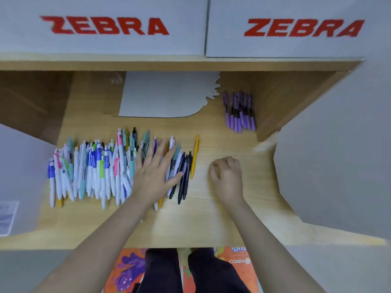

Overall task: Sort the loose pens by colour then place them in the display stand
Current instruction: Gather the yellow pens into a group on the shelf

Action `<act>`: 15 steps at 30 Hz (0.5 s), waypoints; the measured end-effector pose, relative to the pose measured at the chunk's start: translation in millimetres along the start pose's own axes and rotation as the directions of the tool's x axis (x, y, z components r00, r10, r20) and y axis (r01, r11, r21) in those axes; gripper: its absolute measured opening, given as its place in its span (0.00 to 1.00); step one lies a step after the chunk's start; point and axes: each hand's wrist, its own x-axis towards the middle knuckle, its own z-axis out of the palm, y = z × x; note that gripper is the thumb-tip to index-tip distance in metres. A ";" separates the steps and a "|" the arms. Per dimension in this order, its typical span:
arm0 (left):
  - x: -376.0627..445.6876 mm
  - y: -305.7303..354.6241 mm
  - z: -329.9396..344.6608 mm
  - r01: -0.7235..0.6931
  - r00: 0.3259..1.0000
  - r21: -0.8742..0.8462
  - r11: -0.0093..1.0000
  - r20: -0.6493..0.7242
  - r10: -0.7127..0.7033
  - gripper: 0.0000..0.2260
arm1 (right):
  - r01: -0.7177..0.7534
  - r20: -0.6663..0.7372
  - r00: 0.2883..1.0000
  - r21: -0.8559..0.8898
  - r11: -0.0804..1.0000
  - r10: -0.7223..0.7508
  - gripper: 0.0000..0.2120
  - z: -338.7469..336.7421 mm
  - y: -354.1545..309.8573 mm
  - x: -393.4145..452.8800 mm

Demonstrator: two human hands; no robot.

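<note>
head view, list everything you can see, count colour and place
loose pens: many, mostly white with blue, green, pink and teal parts, piled on the left of the shelf
black pens: a few, at the pile's right edge
yellow pen: one, right of the black pens
purple pens: a bunch, back right of the shelf
shelf: one, light wood
white card: one, at the back
boxes: two, grey, red ZEBRA lettering, above
left hand: flat on the pile
right hand: curled, holding nothing visible

Two hands (pixel 155 170); one yellow pen (pixel 195 156) apart; purple pens (pixel 240 112) uncountable.
</note>
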 end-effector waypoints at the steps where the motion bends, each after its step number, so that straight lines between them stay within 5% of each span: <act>1: -4.1 -2.4 6.6 0.016 1.000 0.018 1.000 0.016 -0.016 0.36 | -0.017 0.062 0.998 0.046 0.999 0.014 0.08 5.7 -12.1 5.7; 8: -3.1 0.5 21.7 0.035 0.999 0.046 0.998 -0.005 -0.035 0.35 | -0.233 0.171 0.961 0.084 0.969 0.217 0.10 27.9 -51.3 25.6; 15: -11.0 -5.0 21.0 -0.013 0.998 0.056 0.998 0.060 0.010 0.35 | -0.384 0.273 0.864 -0.184 0.905 0.422 0.07 12.1 -60.4 19.9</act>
